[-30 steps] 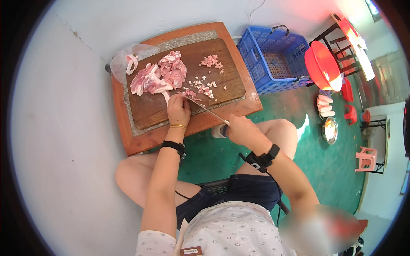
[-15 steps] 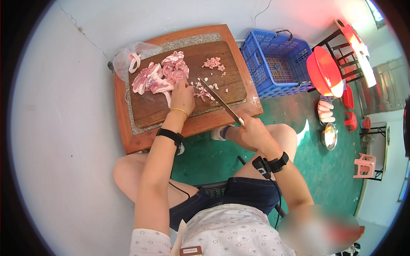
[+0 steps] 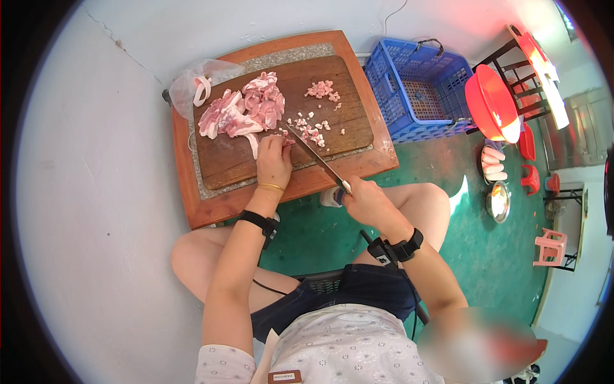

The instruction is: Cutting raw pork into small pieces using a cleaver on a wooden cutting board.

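My right hand (image 3: 371,205) is closed round the handle of a knife (image 3: 318,157), its blade slanting up and left over the wooden cutting board (image 3: 224,168). Closed at the fingertips, my left hand (image 3: 274,163) presses a small piece of raw meat (image 3: 289,141) against the board beside the blade's tip. Just beyond that hand lies a heap of raw sliced meat (image 3: 246,109), pink with white fat. Small diced bits of meat (image 3: 313,133) are scattered right of the blade, and a separate little pile of diced meat (image 3: 322,90) sits farther back.
The board rests on a small wooden-edged table (image 3: 182,185) against the wall. A clear plastic bag (image 3: 185,86) lies at its left corner. Right of the table stand a blue plastic crate (image 3: 416,86) and a red basin (image 3: 491,102). A metal bowl (image 3: 498,202) and pink stool (image 3: 550,248) are farther right.
The knife and my right hand have shifted left, bringing the blade closer to my left fingertips. My left hand has drawn slightly back toward me, away from the meat heap.
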`<action>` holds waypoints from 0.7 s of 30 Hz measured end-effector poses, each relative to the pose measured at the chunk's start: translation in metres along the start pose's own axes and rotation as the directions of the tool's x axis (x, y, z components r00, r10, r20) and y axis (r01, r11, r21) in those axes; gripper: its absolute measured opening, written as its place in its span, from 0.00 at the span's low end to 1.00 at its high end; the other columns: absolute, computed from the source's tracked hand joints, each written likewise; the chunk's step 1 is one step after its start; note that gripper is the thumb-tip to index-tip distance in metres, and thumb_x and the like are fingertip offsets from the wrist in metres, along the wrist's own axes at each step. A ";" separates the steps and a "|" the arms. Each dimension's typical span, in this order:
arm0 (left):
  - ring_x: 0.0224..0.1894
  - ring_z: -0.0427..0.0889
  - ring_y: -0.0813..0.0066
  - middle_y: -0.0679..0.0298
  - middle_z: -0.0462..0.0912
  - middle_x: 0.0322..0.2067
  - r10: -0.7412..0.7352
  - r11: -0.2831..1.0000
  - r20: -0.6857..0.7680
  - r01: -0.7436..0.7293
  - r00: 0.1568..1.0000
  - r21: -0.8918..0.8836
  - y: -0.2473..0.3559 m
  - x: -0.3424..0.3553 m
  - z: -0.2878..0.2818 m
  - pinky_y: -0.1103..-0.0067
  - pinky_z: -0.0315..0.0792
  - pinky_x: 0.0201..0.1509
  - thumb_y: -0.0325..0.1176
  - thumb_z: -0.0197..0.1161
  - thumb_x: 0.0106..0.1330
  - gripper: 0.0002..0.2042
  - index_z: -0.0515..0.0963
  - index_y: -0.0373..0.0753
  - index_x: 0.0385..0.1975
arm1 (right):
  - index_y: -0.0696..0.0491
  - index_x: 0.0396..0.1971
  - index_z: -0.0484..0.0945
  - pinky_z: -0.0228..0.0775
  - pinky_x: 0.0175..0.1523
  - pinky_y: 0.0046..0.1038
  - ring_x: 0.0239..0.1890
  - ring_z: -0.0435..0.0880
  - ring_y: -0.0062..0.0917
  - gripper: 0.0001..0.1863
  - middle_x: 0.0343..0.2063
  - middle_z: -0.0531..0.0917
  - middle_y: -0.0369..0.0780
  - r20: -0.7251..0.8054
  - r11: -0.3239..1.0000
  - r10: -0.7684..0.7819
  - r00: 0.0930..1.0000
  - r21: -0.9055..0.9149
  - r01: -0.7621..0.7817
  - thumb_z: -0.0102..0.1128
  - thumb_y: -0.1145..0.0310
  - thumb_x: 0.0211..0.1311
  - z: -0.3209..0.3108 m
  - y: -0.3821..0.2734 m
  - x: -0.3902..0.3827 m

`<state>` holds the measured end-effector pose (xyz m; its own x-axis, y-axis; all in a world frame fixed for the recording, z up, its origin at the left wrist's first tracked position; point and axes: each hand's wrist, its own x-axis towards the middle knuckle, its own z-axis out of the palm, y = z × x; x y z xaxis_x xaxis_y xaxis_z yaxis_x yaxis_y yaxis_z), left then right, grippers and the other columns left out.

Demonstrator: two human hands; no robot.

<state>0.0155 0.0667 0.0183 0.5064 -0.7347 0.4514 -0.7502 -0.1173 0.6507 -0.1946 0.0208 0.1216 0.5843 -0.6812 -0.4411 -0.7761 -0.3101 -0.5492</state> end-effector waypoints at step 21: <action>0.39 0.75 0.54 0.54 0.74 0.35 -0.059 0.997 0.033 0.057 0.998 0.049 -0.016 0.001 0.014 0.68 0.72 0.45 0.19 0.59 0.49 0.12 0.74 0.34 0.36 | 0.63 0.34 0.73 0.72 0.45 0.47 0.38 0.80 0.54 0.09 0.31 0.80 0.59 -0.019 0.986 0.011 1.000 -0.166 -0.014 0.52 0.72 0.56 0.005 0.009 0.002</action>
<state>0.0221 0.0579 -0.0003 0.5352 -0.7481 0.3924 -0.7402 -0.1915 0.6446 -0.1994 0.0197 0.1121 0.5711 -0.6969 -0.4338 -0.8128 -0.4061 -0.4176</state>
